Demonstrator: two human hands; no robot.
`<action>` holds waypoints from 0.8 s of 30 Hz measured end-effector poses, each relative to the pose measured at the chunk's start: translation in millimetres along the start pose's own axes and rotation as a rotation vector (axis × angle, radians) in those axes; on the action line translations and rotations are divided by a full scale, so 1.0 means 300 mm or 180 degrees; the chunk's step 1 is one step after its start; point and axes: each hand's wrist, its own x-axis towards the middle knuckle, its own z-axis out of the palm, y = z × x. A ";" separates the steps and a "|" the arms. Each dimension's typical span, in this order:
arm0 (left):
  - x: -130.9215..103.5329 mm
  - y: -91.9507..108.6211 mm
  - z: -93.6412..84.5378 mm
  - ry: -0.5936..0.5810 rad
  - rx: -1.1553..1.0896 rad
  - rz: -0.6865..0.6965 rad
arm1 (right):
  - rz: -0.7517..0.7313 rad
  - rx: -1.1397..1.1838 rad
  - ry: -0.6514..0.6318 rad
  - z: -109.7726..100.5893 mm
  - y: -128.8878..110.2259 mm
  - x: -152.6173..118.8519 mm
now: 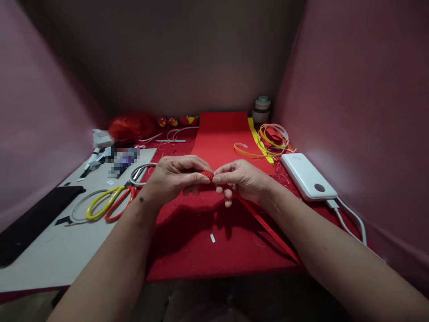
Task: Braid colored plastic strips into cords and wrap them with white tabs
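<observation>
A narrow, ribbed red strip (pixel 266 227) runs from between my hands down to the right, passing under my right forearm at the table's front edge. My left hand (pixel 181 175) pinches its end between thumb and fingers. Close beside it, with fingertips meeting, my right hand (pixel 241 179) also pinches the strip, its lower fingers loosely curled. Both hands are held above the red tabletop (pixel 208 259), where their shadow falls. Behind them lie red sheets (pixel 221 138) with a yellow sheet (pixel 252 127) showing at their right edge.
Scissors with yellow and red handles (pixel 115 201) lie left on a grey board (pixel 67 250), beside a black case (pixel 40 223). Right: a white power bank (pixel 308 176) with a cable, and coiled yellow strips (pixel 273 139). Behind: a red bag (pixel 132 126) and a jar (pixel 261 109).
</observation>
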 end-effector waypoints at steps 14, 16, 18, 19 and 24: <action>0.010 -0.029 0.016 -0.0036 0.1763 0.0831 | -0.0043 -0.0264 0.0403 -0.004 0.000 0.010; 0.011 -0.033 0.018 -0.0024 0.2175 0.0998 | -0.0014 -0.0391 0.0477 -0.002 -0.001 0.011; 0.010 -0.031 0.020 -0.0059 0.2176 0.1007 | -0.0019 -0.0449 0.0457 -0.001 0.000 0.012; 0.009 -0.029 0.021 -0.0085 0.2099 0.0993 | -0.0024 -0.0461 0.0437 -0.002 0.000 0.011; 0.007 -0.015 0.025 -0.0146 0.1715 0.0815 | -0.0014 -0.0484 0.0454 -0.007 0.004 0.009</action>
